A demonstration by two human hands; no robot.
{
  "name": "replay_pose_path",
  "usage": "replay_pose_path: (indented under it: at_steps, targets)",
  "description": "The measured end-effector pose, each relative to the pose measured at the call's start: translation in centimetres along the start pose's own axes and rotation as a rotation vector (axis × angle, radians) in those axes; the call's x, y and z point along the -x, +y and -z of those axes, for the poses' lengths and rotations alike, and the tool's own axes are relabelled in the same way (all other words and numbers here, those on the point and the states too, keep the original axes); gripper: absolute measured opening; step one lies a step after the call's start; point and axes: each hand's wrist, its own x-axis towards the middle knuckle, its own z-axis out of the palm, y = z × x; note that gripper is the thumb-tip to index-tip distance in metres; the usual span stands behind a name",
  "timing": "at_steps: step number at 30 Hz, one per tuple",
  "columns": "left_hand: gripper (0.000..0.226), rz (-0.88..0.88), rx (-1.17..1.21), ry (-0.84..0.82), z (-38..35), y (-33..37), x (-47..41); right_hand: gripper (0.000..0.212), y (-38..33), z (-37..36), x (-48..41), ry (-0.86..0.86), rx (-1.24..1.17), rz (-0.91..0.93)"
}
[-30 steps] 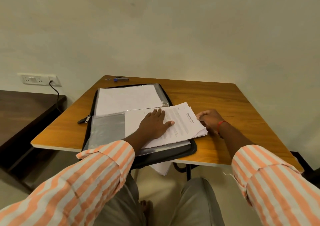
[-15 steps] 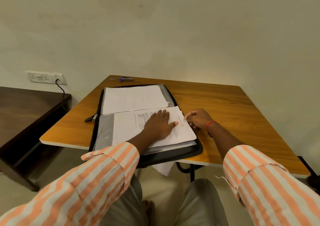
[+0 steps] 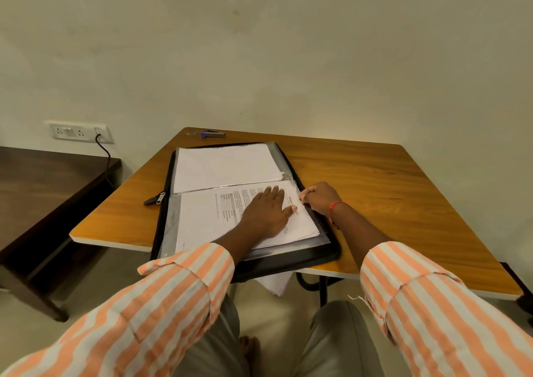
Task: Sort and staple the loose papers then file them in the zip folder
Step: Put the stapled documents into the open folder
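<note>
A black zip folder lies open on the wooden table, its near edge hanging over the table's front. A printed paper stack sits in the near half, inside a clear sleeve. My left hand presses flat on this stack with straight fingers. At the stack's right edge, my right hand has its fingers curled and pinches the sheets near the folder's rim. Another white paper stack fills the far half. A blue stapler lies at the table's far edge.
The folder's zip pull rests on the table to the left. More papers hang below the folder's front edge. A dark wooden bench stands on the left, under a wall socket with a black cable.
Both hands have slid the printed stack to the left, further into the folder's near sleeve. Its right edge now lies inside the folder's rim instead of sticking out over the table.
</note>
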Motion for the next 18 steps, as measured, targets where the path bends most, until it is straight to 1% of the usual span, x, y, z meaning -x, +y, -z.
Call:
replay_pose_path:
  at_steps: [1,4,5,8,12,18]
  targets:
    - [0.075,-0.004,-0.002,0.005,0.0,0.0,0.1,0.017,-0.2,-0.1,-0.1,-0.016,-0.019,-0.023]
    - [0.073,-0.011,0.008,0.004,0.1,-0.1,0.2,0.030,-1.0,-0.3,-0.1,-0.063,-0.020,-0.077]
    - [0.073,-0.013,0.012,0.002,0.2,-0.1,0.2,0.031,-1.1,-0.3,-0.2,-0.061,-0.036,-0.090]
    - [0.073,-0.028,0.015,0.004,0.3,-0.1,0.3,0.025,-1.5,-0.4,-0.1,-0.063,-0.152,-0.167]
    - [0.073,-0.022,0.014,-0.002,0.1,0.0,0.2,0.043,-1.9,-0.8,-0.2,-0.067,-0.264,-0.180]
    - [0.072,-0.041,0.041,0.005,0.1,-0.1,0.2,0.038,-1.7,-0.7,0.2,-0.075,-0.316,-0.173]
